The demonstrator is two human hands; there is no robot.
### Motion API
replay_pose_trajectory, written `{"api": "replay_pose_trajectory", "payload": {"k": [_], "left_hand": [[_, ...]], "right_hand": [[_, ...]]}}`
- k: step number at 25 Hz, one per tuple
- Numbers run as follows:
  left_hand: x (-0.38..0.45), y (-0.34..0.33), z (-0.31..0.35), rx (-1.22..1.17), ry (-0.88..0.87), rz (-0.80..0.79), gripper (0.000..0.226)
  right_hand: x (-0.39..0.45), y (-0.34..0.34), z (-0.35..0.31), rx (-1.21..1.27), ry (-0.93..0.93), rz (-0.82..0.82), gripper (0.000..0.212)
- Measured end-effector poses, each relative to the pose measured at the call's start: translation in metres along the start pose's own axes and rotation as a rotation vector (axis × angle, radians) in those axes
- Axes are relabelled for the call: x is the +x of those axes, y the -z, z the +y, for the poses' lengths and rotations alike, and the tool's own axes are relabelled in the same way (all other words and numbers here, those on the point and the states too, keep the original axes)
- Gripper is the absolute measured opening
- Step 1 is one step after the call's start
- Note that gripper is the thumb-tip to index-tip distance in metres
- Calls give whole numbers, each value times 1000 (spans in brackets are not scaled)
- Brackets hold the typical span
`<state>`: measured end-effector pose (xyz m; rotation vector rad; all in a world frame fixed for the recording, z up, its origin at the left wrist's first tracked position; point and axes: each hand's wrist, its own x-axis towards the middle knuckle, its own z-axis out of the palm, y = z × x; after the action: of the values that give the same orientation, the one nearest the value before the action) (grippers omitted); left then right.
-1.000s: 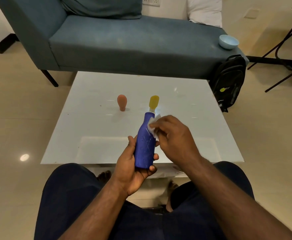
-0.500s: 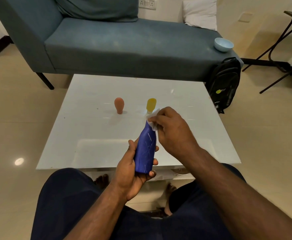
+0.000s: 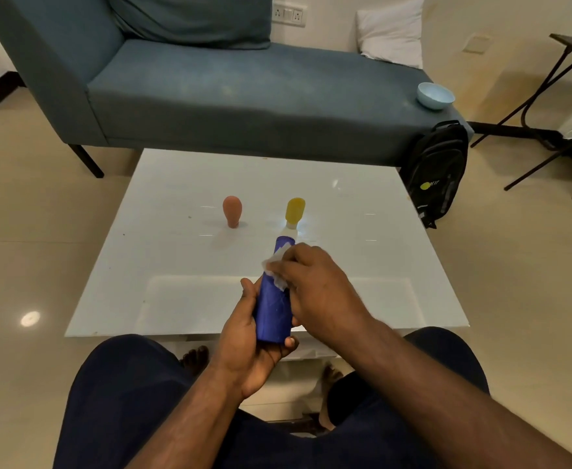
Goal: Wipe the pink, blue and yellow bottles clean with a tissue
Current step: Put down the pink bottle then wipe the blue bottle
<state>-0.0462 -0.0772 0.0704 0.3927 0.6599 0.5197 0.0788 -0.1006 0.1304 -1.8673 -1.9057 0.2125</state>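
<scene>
Between my two sets of fingers, above the worktop's point(image 3: 183, 299) near edge, my left hand point(image 3: 244, 336) grips the blue bottle point(image 3: 274, 309); my right hand point(image 3: 315, 286) pinches a tissue point(image 3: 275, 265) against its neck. Beyond my fingertips stand the pink bottle point(image 3: 232, 211) and yellow bottle point(image 3: 294, 212).

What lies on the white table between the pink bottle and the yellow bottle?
Nothing: in the head view, the stretch of white table between the pink bottle and the yellow bottle is bare, showing only glossy reflections.
</scene>
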Motion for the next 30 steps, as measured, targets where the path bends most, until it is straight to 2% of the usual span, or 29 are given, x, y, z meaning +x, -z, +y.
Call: {"api": "replay_pose_trajectory", "payload": {"k": [1,4,8,9,12,14,16,18,20,22,25,28,30], "left_hand": [[0,1,0,0,-2,0,63],[0,0,0,-3,8,-18,61],[1,1,0,-23,7,-10,64],[1,1,1,-21,7,-13,64],[0,1,0,-29,22,-21,61],[1,0,0,-43,27,-3,60],[2,2,0,-53,21,17,59],[3,2,1,-39,25,17,57],[2,1,0,-30,37,7,57],[2,2,0,-36,40,10,57],[3,4,0,-30,27,22,57],[5,4,-3,28,7,28,58],[5,4,-4,36,-7,28,62]], "right_hand": [[1,2,5,25,-2,-14,34],[11,9,18,111,-197,86,35],[-6,-1,0,60,-2,34,36],[-5,2,5,83,-16,16,34],[4,5,19,164,-201,114,28],[-3,-2,10,111,-141,100,26],[-14,-7,2,73,-30,-3,26],[-5,-2,13,107,-137,-21,22],[2,3,19,148,-264,85,16],[-4,-3,9,144,-236,127,16],[-17,-6,1,104,-64,-19,19],[5,1,18,65,-181,91,27],[6,-3,9,17,-175,56,32]]}}
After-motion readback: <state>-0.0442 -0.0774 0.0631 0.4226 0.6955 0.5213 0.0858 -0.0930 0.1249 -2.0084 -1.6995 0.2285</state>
